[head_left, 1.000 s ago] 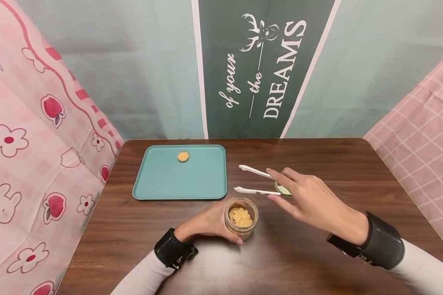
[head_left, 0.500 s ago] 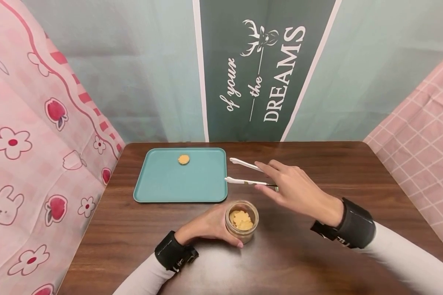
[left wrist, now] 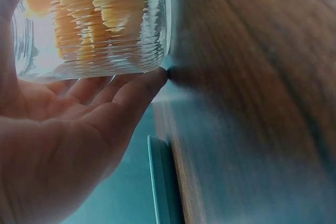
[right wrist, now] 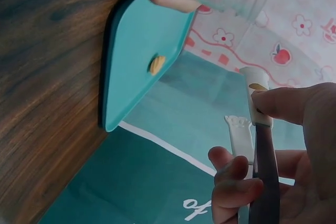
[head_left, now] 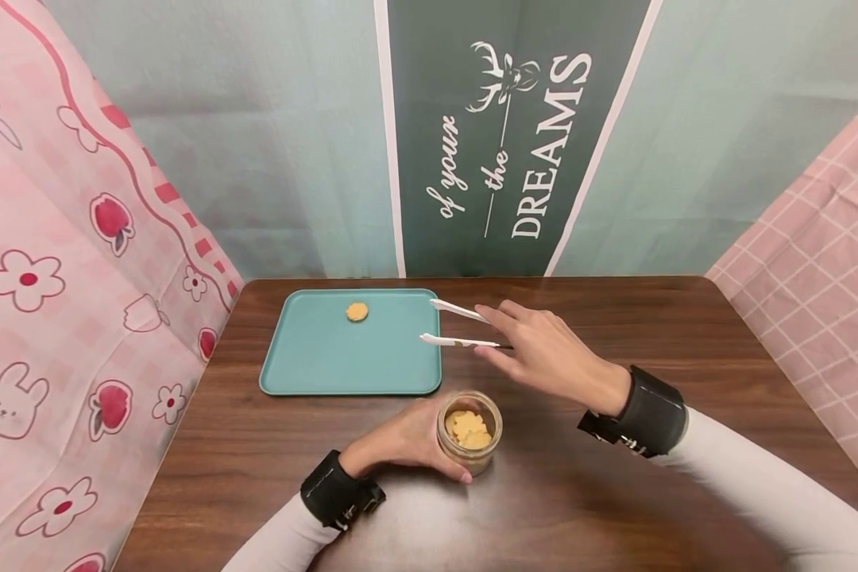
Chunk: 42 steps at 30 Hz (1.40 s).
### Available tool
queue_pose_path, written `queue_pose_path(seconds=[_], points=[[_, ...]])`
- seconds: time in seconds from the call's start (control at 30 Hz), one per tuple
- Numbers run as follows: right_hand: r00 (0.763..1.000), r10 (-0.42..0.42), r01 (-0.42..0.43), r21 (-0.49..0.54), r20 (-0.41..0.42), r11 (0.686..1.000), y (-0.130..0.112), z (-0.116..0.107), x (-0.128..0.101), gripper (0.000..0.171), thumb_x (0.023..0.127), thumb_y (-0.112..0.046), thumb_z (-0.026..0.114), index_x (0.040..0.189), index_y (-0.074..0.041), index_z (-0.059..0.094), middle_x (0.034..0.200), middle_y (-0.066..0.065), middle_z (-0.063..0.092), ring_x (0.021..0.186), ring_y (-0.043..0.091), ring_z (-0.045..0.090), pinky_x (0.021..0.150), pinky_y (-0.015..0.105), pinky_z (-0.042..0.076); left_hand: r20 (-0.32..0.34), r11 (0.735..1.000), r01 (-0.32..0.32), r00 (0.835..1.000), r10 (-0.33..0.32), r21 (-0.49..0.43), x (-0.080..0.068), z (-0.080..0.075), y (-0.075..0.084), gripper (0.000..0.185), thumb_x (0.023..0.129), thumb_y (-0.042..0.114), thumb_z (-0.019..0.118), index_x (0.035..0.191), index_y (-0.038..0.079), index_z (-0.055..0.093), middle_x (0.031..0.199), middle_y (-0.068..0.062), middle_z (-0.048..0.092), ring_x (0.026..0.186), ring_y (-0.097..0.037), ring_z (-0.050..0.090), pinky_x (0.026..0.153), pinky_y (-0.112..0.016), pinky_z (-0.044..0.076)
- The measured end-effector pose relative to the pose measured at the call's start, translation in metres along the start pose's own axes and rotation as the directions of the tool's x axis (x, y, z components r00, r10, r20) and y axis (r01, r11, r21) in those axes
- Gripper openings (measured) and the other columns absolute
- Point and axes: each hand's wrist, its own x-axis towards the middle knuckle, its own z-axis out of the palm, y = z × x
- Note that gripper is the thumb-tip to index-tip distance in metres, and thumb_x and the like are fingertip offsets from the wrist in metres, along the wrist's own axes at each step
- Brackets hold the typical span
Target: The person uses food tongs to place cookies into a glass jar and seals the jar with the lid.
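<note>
My left hand (head_left: 406,438) grips a glass jar (head_left: 481,462) from its left side, fingers behind it and thumb in front. Several flower-edged yellow biscuits (head_left: 469,429) fill much of the uncovered jar; the left wrist view shows them stacked through the ribbed glass (left wrist: 134,59). Beyond and to the right of the jar, my right hand (head_left: 546,353) holds a pair of tongs (head_left: 450,341) between thumb and fingers. The tongs' white tips are spread apart with nothing between them, overlapping the right edge of the teal tray (head_left: 329,365). One biscuit (head_left: 357,311) lies near the tray's far edge.
The wooden table (head_left: 636,477) ends at a grey-green curtain (head_left: 293,175) with lettering at the back. Pink patterned cloth (head_left: 57,318) hangs at the left, and pink checked cloth (head_left: 822,254) at the right.
My right hand has moved left and away from me with the empty tongs, bringing their tips over the tray's right edge. The pale green round thing behind it is now hidden. The left hand keeps still.
</note>
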Motion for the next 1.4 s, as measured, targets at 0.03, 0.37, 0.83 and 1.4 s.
queue_pose_path(seconds=[0.03, 0.37, 0.83, 1.4], points=[[1.000, 0.002, -0.002, 0.000, 0.007, 1.000, 0.001, 0.002, 0.002, 0.052, 0.096, -0.032, 0.079, 0.138, -0.004, 0.067, 0.094, 0.007, 0.063, 0.057, 0.011, 0.049, 0.053, 0.032, 0.048, -0.002, 1.000, 0.001, 1.000, -0.001, 0.005, 0.000, 0.000, 0.000, 0.090, 0.066, 0.027, 0.103, 0.143, 0.013, 0.059, 0.139, 0.003, 0.065, 0.129, -0.006, 0.056, 0.116, -0.029, 0.042], [0.997, 0.033, -0.035, 0.029, 0.067, 0.999, 0.008, 0.019, 0.021, 0.053, 0.097, -0.034, 0.079, 0.139, -0.004, 0.066, 0.096, 0.006, 0.063, 0.060, 0.011, 0.052, 0.055, 0.031, 0.048, -0.013, 1.000, 0.011, 1.000, -0.010, 0.023, 0.000, 0.000, -0.001, 0.088, 0.065, 0.028, 0.104, 0.140, 0.017, 0.060, 0.137, 0.005, 0.064, 0.128, -0.005, 0.057, 0.115, -0.028, 0.043], [0.996, 0.024, -0.026, 0.029, 0.082, 0.999, 0.007, 0.036, 0.042, 0.051, 0.099, -0.034, 0.076, 0.139, -0.003, 0.067, 0.091, 0.005, 0.061, 0.058, 0.012, 0.051, 0.052, 0.031, 0.046, -0.009, 0.999, -0.006, 1.000, 0.006, 0.041, -0.003, 0.000, 0.001, 0.088, 0.064, 0.031, 0.104, 0.139, 0.019, 0.060, 0.135, 0.007, 0.063, 0.125, -0.004, 0.057, 0.113, -0.027, 0.044], [0.991, 0.030, -0.034, 0.031, 0.128, 0.999, 0.007, 0.060, 0.066, 0.049, 0.100, -0.030, 0.075, 0.139, -0.002, 0.066, 0.094, 0.007, 0.062, 0.062, 0.014, 0.054, 0.053, 0.030, 0.046, 0.002, 0.999, 0.007, 1.000, -0.007, 0.032, -0.001, -0.002, 0.001, 0.088, 0.065, 0.028, 0.104, 0.140, 0.018, 0.059, 0.135, 0.006, 0.063, 0.126, -0.004, 0.057, 0.114, -0.027, 0.044]])
